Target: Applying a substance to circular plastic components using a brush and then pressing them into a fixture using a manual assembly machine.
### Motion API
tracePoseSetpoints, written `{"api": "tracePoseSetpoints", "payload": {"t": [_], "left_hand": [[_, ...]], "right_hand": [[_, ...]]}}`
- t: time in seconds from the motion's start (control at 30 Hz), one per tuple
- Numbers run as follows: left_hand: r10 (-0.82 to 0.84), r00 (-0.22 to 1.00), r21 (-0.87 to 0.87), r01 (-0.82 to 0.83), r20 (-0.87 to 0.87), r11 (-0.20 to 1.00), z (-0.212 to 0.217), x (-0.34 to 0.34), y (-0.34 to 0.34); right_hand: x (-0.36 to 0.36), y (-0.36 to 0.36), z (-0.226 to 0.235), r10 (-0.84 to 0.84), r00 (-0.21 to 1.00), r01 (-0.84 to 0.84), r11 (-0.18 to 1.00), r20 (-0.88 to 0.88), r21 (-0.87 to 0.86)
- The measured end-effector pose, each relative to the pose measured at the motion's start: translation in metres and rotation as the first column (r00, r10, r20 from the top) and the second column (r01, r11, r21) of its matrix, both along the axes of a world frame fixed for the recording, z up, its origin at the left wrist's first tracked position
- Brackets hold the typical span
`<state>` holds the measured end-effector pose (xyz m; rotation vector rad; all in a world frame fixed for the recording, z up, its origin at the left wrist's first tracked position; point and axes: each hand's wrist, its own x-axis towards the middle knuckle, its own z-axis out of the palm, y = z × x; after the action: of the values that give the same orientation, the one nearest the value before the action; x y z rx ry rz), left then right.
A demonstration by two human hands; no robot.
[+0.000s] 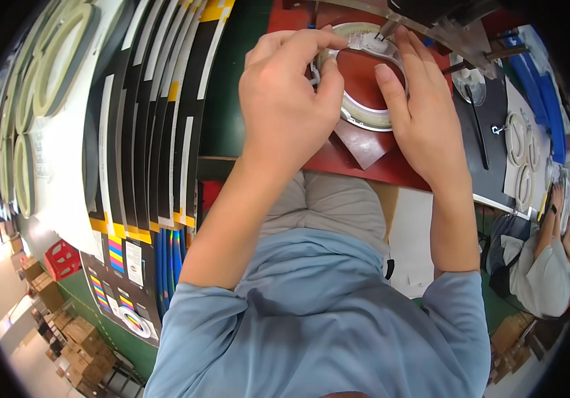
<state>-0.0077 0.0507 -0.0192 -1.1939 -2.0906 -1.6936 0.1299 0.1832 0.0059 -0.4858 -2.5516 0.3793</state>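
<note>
A pale oval ring (pixel 366 121) with a clear, shiny rim lies over a red work surface (pixel 398 170). My left hand (pixel 285 93) curls around its left side, thumb and forefinger bent close to the rim. On the opposite side my right hand (pixel 429 113) has its thumb inside the rim and its longer fingers along the outside, so the ring's edge sits between them. A thin metal tip (pixel 384 30) of an overhead fixture comes down at the ring's far end, at a small white piece (pixel 371 44). Below the ring, a translucent flat piece (pixel 363 147) points its corner toward me.
Upright black boards (pixel 159 119) with white and yellow strips crowd the left, beside oval rings (pixel 66 60) on a white sheet. At right are a clear dish (pixel 468 86), a thin black tool (pixel 477 129), several rings (pixel 518 139) and blue strips (pixel 550 99). Another person (pixel 543 275) sits further right.
</note>
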Motion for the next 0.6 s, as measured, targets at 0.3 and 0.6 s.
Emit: {"api": "tracePoseSetpoints", "payload": {"t": [0.3, 0.6], "left_hand": [[-0.018, 1.000, -0.090, 0.016, -0.021, 0.996, 0.007, 0.002, -0.001], [-0.022, 0.986, -0.160, -0.005, -0.163, 0.987, 0.025, -0.003, -0.008]], "right_hand": [[-0.005, 0.008, -0.003, -0.023, 0.999, 0.022, 0.999, 0.035, 0.031], [0.050, -0.006, 0.096, 0.226, 0.759, 0.067, 0.906, -0.611, 0.418]]}}
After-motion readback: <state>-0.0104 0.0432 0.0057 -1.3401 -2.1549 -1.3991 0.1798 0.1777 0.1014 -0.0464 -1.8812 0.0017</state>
